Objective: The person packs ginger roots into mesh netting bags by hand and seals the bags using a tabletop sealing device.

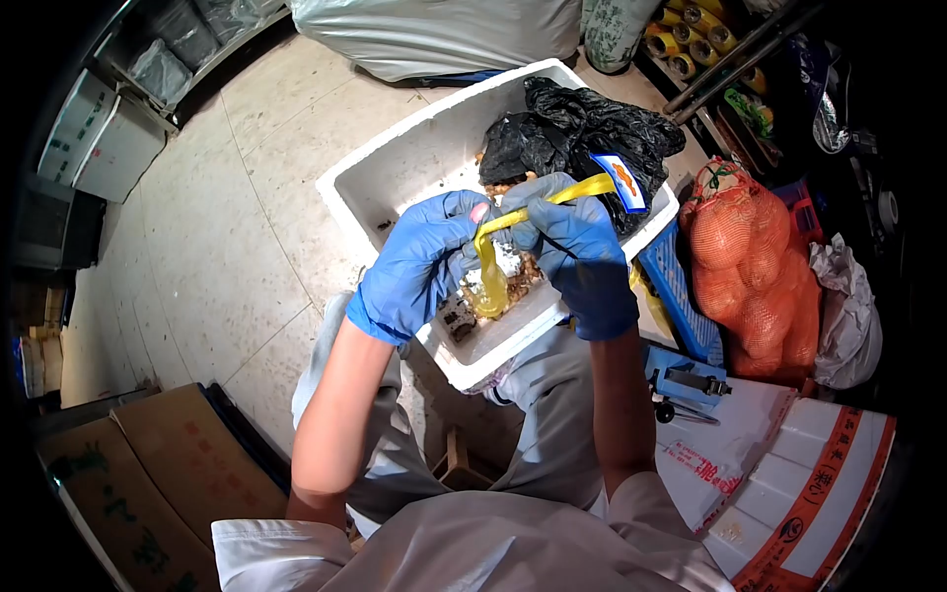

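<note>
Both my hands wear blue gloves and meet above a white foam box. My left hand is closed, pinching a yellow netting strip near its middle. My right hand is closed on the same strip, close beside the left. One part of the strip hangs down between the hands. The other passes over the right hand to a blue and white label. Below, small brown pieces lie in the box, too partly covered to name. A crumpled black plastic bag drapes over its far right corner.
To the right stand an orange mesh sack of round things and a blue basket. White cartons at lower right carry a blue device. A brown cardboard box lies lower left. A large pale sack sits behind.
</note>
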Demonstrator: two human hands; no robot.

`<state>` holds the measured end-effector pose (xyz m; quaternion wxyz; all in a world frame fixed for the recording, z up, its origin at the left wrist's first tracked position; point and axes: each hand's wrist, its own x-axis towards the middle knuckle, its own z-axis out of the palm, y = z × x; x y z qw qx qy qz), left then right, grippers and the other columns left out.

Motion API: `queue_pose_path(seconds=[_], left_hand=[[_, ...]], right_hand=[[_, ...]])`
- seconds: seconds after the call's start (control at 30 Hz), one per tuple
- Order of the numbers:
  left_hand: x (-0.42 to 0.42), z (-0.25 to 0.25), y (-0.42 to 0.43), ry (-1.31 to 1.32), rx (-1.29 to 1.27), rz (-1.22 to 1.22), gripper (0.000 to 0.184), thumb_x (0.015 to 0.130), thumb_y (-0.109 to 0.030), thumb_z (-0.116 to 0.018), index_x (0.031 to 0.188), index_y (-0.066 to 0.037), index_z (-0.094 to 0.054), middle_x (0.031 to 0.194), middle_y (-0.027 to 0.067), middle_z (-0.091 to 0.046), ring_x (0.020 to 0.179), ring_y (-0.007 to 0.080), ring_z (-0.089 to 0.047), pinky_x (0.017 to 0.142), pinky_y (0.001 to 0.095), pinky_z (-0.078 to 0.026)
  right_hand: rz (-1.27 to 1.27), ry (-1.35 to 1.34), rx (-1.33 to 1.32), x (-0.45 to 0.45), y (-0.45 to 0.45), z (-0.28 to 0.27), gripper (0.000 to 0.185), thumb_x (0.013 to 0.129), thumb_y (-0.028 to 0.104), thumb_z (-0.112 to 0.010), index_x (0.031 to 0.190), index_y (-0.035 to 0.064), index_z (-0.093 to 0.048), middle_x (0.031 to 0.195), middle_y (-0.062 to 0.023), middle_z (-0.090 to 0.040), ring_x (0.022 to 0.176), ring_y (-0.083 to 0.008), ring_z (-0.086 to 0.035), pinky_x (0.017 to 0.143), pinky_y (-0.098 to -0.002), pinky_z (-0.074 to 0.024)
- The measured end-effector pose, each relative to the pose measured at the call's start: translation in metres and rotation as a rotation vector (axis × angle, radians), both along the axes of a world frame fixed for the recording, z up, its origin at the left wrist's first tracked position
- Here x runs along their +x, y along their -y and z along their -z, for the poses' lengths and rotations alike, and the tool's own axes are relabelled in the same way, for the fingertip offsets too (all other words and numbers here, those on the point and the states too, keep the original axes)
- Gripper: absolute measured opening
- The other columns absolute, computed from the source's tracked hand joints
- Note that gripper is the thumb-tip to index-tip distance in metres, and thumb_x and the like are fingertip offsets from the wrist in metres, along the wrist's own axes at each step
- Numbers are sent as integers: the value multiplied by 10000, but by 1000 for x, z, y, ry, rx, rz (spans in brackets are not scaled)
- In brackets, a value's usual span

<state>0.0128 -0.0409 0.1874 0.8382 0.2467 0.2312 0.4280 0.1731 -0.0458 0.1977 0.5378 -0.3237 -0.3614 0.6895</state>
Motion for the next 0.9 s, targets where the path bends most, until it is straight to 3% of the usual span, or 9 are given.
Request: queue_pose_path(seconds=[0.1,0.13,0.23,0.43,0.53,0.57,0.67,0.77,0.9], left_hand=[[5,0,-1,-114,45,-139,185,841,-142,-492,941,10,-530,829,30,-559,665,45,-504,603,156,-445],[8,-2,-3,-112,53,-198,219,861,-182,-463,963,2,-522,849,38,-556,669,49,-499,596,151,-438],[9,1,-9,-170,144,-305,355,891,-296,-380,1037,5,-500,919,53,-547,677,72,-492,549,170,-386],[29,1,-2,-295,144,-226,256,860,-209,-457,992,-2,-529,879,36,-549,655,56,-468,568,169,-365],[40,14,-3,-335,175,-115,227,856,-184,-460,971,-1,-531,848,30,-556,645,50,-470,562,160,-365],[45,17,-2,-343,176,-90,227,856,-184,-460,971,-1,-531,848,30,-556,645,50,-470,562,160,-365],[65,25,0,-372,159,-82,205,843,-160,-476,965,-11,-547,818,20,-560,628,48,-479,539,160,-383],[83,32,1,-412,125,-20,186,845,-140,-465,944,1,-534,801,32,-563,612,53,-469,556,163,-372],[107,58,-1,-453,119,63,169,836,-125,-472,939,-10,-542,789,22,-561,613,59,-471,553,177,-379]], right_hand=[[120,219,74,7,3,-8,135,810,50,-482,902,-37,-530,681,-25,-537,559,-49,-454,508,-153,-373],[548,299,110,16,7,-1,149,809,65,-484,909,-33,-532,676,-16,-536,558,-45,-457,498,-159,-375],[915,625,173,82,22,-5,264,780,100,-509,1016,-11,-472,741,-100,-544,641,-150,-496,568,-238,-394],[659,1926,-273,225,71,34,518,742,166,-543,1207,31,-359,835,-234,-566,754,-318,-569,672,-366,-427],[987,1000,-248,162,113,40,220,821,156,-519,1004,43,-562,578,23,-457,492,-33,-406,458,-203,-342],[951,1363,-21,160,135,67,165,818,134,-509,937,53,-591,541,15,-461,477,-48,-424,457,-213,-352],[783,1456,-72,133,180,117,138,807,132,-516,900,65,-594,574,-68,-539,491,-137,-518,471,-266,-395],[604,1036,-401,109,208,141,143,807,155,-519,892,61,-584,597,-81,-551,510,-176,-551,475,-292,-415],[609,871,-353,111,230,194,130,803,125,-532,889,40,-580,596,-66,-542,480,-116,-513,463,-245,-401]])
